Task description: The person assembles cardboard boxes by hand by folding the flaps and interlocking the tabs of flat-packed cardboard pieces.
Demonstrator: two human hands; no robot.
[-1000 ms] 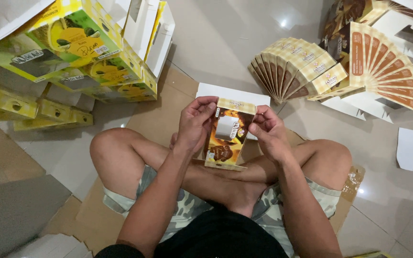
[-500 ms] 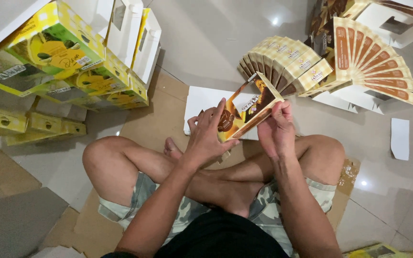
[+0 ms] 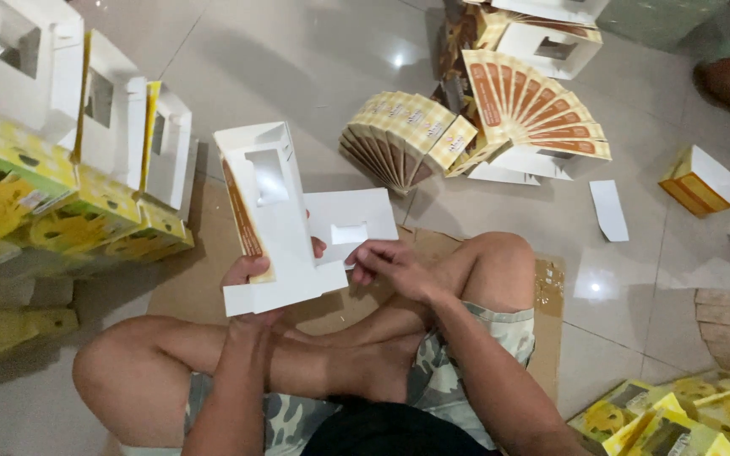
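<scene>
The person is sitting cross-legged on a cardboard sheet (image 3: 551, 304) on the floor. The left hand (image 3: 251, 274) is holding up a folded carton (image 3: 268, 215), with a flat carton blank (image 3: 352, 221) lying just behind it. Two fanned stacks (image 3: 407, 135) are lying farther ahead, and assembled boxes (image 3: 86, 169) are standing to the left.

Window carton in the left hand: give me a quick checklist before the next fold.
1. Left hand grips the window carton: ok.
2. Right hand free, beside the carton's lower edge: ok.
3. Carton's white inside faces up, window cut-out visible: ok.
4. Flat white blank lies behind it on the cardboard sheet: ok.
5. Bottom flaps locked: cannot tell.
6. Fanned stack of blanks lies ahead on the floor: ok.
</scene>
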